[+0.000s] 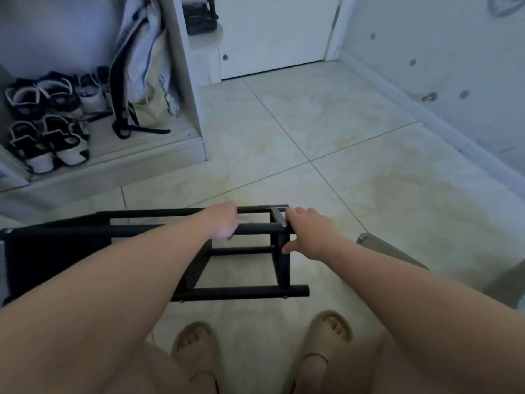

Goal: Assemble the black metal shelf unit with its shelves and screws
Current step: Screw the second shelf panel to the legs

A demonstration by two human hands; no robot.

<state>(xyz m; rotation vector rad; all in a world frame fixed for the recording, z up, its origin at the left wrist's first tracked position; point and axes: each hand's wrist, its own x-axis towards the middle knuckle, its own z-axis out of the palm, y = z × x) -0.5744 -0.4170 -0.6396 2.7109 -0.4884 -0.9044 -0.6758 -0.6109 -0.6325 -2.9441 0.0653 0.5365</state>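
The left hand [221,223] grips a round tube of the matte black frame [241,292]; the right hand [309,231] clasps its corner post.

A pale tiled floor [326,132] is shown bounded by a white door [272,32] at the far end and a spotted wall [454,66] at right, with pairs of shoes [45,120] and a light bag [142,66] with dark straps held in a low open cabinet [119,163] at left, and beige slippers [196,345] seen at the bottom edge.
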